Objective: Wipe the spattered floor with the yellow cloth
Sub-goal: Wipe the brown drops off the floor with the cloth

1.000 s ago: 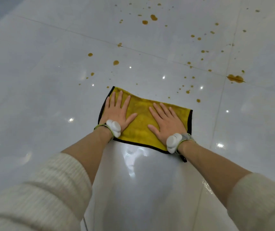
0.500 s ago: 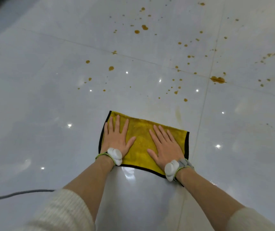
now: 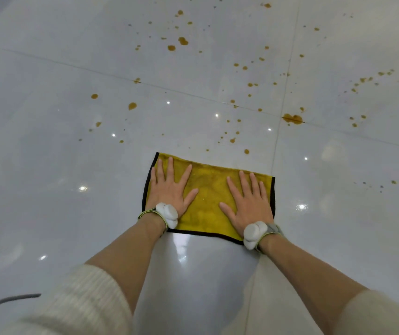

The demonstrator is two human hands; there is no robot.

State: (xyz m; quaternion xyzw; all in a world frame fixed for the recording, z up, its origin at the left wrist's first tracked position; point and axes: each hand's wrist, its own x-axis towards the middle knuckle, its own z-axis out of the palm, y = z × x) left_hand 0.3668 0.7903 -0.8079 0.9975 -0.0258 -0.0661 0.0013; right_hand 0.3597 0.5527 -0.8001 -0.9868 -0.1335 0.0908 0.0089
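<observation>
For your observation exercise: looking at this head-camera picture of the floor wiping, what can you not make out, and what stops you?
- Floor under the yellow cloth: covered by the cloth and by the left hand and right hand lying flat on it.
- Spatter at the top: cut off by the frame's edge.
- Grey cord at lower left: runs out of frame; the cream sleeve hides its other end.

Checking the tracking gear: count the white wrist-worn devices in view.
2. One white wrist-worn device sits on the left wrist, one on the right. Both hands, left and right, press flat on the yellow cloth.
</observation>
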